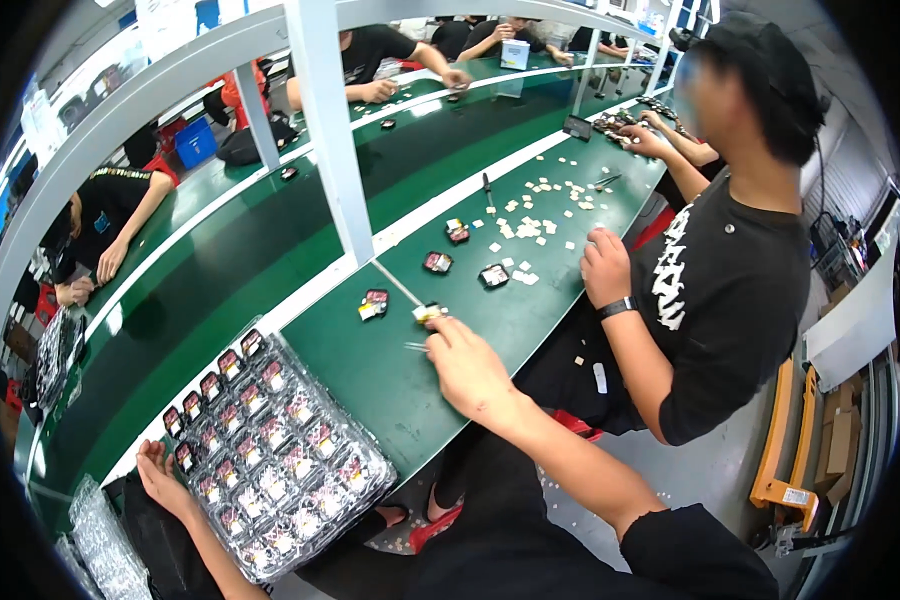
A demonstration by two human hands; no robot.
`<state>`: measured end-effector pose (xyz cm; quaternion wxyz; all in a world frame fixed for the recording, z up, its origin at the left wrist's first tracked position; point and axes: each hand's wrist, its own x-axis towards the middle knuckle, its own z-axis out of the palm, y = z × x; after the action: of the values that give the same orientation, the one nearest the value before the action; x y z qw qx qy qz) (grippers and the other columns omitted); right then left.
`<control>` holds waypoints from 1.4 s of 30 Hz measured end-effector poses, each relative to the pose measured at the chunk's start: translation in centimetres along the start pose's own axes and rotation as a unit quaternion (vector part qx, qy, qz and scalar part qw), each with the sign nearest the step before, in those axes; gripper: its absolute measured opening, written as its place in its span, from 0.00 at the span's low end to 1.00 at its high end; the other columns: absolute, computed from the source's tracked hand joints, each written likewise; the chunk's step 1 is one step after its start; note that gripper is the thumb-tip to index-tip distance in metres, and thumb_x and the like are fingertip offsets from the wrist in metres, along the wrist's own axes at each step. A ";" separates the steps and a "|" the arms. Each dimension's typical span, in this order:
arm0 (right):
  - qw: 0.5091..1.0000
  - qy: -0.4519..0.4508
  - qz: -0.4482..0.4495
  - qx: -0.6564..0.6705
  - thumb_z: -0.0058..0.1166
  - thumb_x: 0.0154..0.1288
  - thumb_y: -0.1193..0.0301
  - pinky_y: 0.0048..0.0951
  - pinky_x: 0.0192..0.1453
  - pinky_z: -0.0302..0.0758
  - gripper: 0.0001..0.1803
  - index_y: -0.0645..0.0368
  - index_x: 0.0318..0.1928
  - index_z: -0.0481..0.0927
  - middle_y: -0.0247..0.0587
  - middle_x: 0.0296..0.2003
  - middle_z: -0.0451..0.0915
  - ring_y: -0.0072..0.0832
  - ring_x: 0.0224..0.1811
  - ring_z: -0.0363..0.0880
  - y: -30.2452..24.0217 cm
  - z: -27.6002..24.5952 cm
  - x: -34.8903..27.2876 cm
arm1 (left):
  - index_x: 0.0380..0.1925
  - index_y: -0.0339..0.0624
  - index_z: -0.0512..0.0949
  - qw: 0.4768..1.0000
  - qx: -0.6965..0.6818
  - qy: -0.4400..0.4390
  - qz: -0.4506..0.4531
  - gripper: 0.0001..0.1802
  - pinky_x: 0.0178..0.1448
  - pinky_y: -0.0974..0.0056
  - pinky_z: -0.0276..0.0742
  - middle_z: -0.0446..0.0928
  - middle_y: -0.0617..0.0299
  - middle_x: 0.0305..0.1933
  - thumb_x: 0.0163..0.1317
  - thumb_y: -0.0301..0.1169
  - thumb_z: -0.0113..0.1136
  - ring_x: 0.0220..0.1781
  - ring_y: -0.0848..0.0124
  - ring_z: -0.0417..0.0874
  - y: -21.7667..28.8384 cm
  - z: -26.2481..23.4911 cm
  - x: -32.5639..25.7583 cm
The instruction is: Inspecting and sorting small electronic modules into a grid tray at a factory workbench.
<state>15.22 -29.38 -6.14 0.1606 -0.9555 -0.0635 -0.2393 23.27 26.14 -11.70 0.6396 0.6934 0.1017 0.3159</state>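
Note:
My right hand [470, 372] reaches over the green bench with its fingers closed. Two thin metal prongs, apparently tweezers [416, 347], stick out from its left side. Its fingertips touch a small dark module with a yellow-white face [428, 312]. Nearby lie similar small black modules with red and white labels, one to the left [374, 304] and others beyond [437, 262]. My left hand [160, 476] is at the left edge of a clear plastic tray [380, 462], fingers stretched and apart, holding nothing visible. Rows of the black modules fill the tray's pockets.
Small pale square pieces [526, 228] are scattered farther along the bench, with a dark pen-like tool [487, 188]. A co-worker in black [740, 250] sits close on my right. A white post [332, 130] rises from the bench's far edge; a green conveyor [210, 290] runs beyond.

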 end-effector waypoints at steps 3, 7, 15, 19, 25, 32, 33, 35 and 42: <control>0.992 -0.027 -0.018 0.120 0.53 0.71 0.75 0.48 0.71 0.70 0.10 0.67 0.49 0.77 0.55 0.58 0.77 0.50 0.66 0.74 0.6 1.6 3.2 | 0.63 0.35 0.77 0.998 0.045 -0.008 0.032 0.30 0.62 0.59 0.74 0.80 0.56 0.56 0.84 0.51 0.41 0.60 0.64 0.82 -1.8 -0.7 0.9; 0.993 0.057 0.064 0.084 0.50 0.73 0.75 0.51 0.77 0.63 0.11 0.67 0.51 0.78 0.63 0.64 0.73 0.57 0.74 0.66 2.8 1.0 7.6 | 0.64 0.36 0.77 0.998 0.057 0.016 0.034 0.30 0.61 0.59 0.74 0.80 0.57 0.55 0.84 0.51 0.42 0.59 0.65 0.81 -3.1 -1.1 1.0; 0.980 -0.006 0.197 0.036 0.46 0.77 0.69 0.65 0.81 0.52 0.16 0.67 0.54 0.79 0.69 0.67 0.68 0.67 0.79 0.55 8.1 5.4 12.9 | 0.63 0.36 0.77 0.996 0.080 0.018 0.022 0.29 0.56 0.62 0.72 0.79 0.62 0.52 0.85 0.50 0.41 0.55 0.69 0.80 -2.6 -0.2 1.0; 0.981 -0.056 0.175 0.067 0.44 0.79 0.68 0.62 0.82 0.51 0.16 0.66 0.55 0.78 0.68 0.68 0.68 0.64 0.79 0.54 5.6 6.5 12.5 | 0.63 0.37 0.77 0.996 0.090 0.000 0.026 0.29 0.57 0.62 0.71 0.79 0.62 0.52 0.85 0.50 0.40 0.55 0.70 0.80 -2.5 -1.3 1.2; 0.979 -0.019 0.053 0.197 0.48 0.77 0.73 0.51 0.75 0.67 0.10 0.66 0.51 0.77 0.64 0.62 0.72 0.57 0.70 0.68 2.9 7.5 12.1 | 0.63 0.37 0.77 0.997 0.082 -0.001 0.004 0.29 0.58 0.63 0.70 0.79 0.62 0.52 0.85 0.51 0.40 0.55 0.70 0.79 -1.5 -0.3 0.9; 0.986 0.004 0.017 0.163 0.47 0.79 0.72 0.53 0.74 0.64 0.09 0.65 0.49 0.76 0.59 0.64 0.72 0.56 0.71 0.66 -0.7 4.4 8.7 | 0.63 0.38 0.77 0.999 0.046 0.009 -0.007 0.29 0.58 0.65 0.72 0.80 0.61 0.53 0.84 0.52 0.42 0.54 0.71 0.81 -1.4 -0.7 0.6; 0.987 0.008 0.024 0.161 0.47 0.79 0.71 0.55 0.75 0.62 0.09 0.65 0.49 0.76 0.59 0.64 0.71 0.56 0.71 0.66 -1.1 4.2 7.6 | 0.63 0.38 0.77 0.999 0.041 0.007 -0.008 0.29 0.57 0.66 0.72 0.80 0.61 0.52 0.84 0.52 0.42 0.53 0.71 0.81 -1.4 -0.8 0.7; 0.984 -0.008 0.025 0.176 0.47 0.79 0.71 0.55 0.75 0.62 0.09 0.65 0.49 0.76 0.59 0.65 0.70 0.57 0.72 0.65 -1.7 4.2 5.9 | 0.63 0.37 0.77 0.999 0.030 0.001 -0.011 0.29 0.57 0.67 0.72 0.80 0.61 0.51 0.84 0.51 0.42 0.53 0.71 0.81 -1.4 -0.8 0.9; 0.979 -0.075 0.030 0.187 0.44 0.81 0.71 0.62 0.82 0.54 0.11 0.65 0.52 0.74 0.63 0.69 0.65 0.60 0.79 0.56 -3.2 5.8 7.1 | 0.64 0.37 0.76 1.000 0.018 0.000 -0.006 0.30 0.57 0.66 0.73 0.80 0.60 0.53 0.84 0.52 0.41 0.53 0.70 0.81 -1.7 -1.2 0.7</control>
<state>23.33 -24.09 -6.76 0.3388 -0.9252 -0.0902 -0.1454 23.64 27.79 -13.15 0.6289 0.7043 0.1110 0.3101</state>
